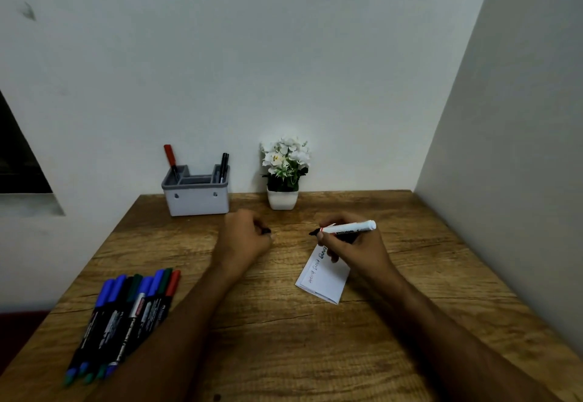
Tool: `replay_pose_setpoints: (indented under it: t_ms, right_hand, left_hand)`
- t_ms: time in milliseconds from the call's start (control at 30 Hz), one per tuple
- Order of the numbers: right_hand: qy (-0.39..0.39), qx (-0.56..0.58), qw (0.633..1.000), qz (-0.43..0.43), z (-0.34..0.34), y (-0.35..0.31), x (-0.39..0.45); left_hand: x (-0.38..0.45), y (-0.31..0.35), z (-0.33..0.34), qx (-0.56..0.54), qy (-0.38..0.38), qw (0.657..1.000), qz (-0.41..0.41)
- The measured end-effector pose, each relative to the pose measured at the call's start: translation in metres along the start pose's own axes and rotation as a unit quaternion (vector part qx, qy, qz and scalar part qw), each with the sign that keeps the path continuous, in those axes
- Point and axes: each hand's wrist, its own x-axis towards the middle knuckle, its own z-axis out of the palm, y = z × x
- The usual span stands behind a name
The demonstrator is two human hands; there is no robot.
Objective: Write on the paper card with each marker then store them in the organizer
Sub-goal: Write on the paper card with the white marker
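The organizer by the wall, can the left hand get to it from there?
Probably yes. The left hand, curled round what looks like a black cap, hovers just in front of the organizer, and only bare table lies between them.

Counts, rel. to organizer (196,192):
- 1 organizer, grey, approx 3 compartments.
- 2 markers standing in it: 1 red (170,158) in its left slot, 1 black (224,165) in its right slot.
- 1 white-barrel marker (347,228), uncapped, front-right of it.
- Loose marker pile (126,316) front-left: approx 8, overlap, exact no. unclear.
- 1 paper card (323,277) front-right.
- 1 potted plant (285,173) just right.
- 2 hands.
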Motion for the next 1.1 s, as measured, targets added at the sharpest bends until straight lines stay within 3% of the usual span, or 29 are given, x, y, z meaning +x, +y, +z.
replay_pose_setpoints:
  t_ms: [33, 67, 133, 200, 267, 433, 667, 1100]
  right_hand:
    - [-0.003, 0.0, 1.0, -0.014, 0.001, -0.002, -0.001]
    - [-0.004, 0.0, 1.0, -0.026, 0.003, -0.004, -0.002]
    - [-0.003, -0.001, 0.998, -0.055, 0.007, -0.007, -0.004]
    - [-0.009, 0.006, 0.996, -0.084, 0.011, -0.01, -0.005]
    - [-0.007, 0.027, 0.996, -0.085, 0.016, -0.014, -0.007]
    - [-0.003, 0.013, 0.997, -0.072, 0.022, -0.015, -0.006]
    - [0.001, 0.011, 0.998, -0.063, 0.027, -0.008, -0.009]
    - [0.03, 0.075, 0.995, -0.058, 0.036, -0.004, 0.0]
  left_hand:
    - [-0.001, 0.005, -0.002, -0.119, 0.0, 0.991, -0.06]
    - [-0.003, 0.011, -0.004, -0.256, -0.011, 0.958, -0.127]
    - [-0.006, 0.018, -0.008, -0.466, -0.044, 0.853, -0.231]
    - [-0.008, 0.022, -0.009, -0.57, -0.071, 0.767, -0.285]
    - [-0.011, 0.023, -0.007, -0.612, -0.083, 0.723, -0.309]
    - [-0.018, 0.027, -0.002, -0.631, -0.105, 0.701, -0.315]
    - [-0.027, 0.034, 0.001, -0.622, -0.127, 0.709, -0.306]
    - [-0.028, 0.047, 0.006, -0.6, -0.017, 0.738, -0.31]
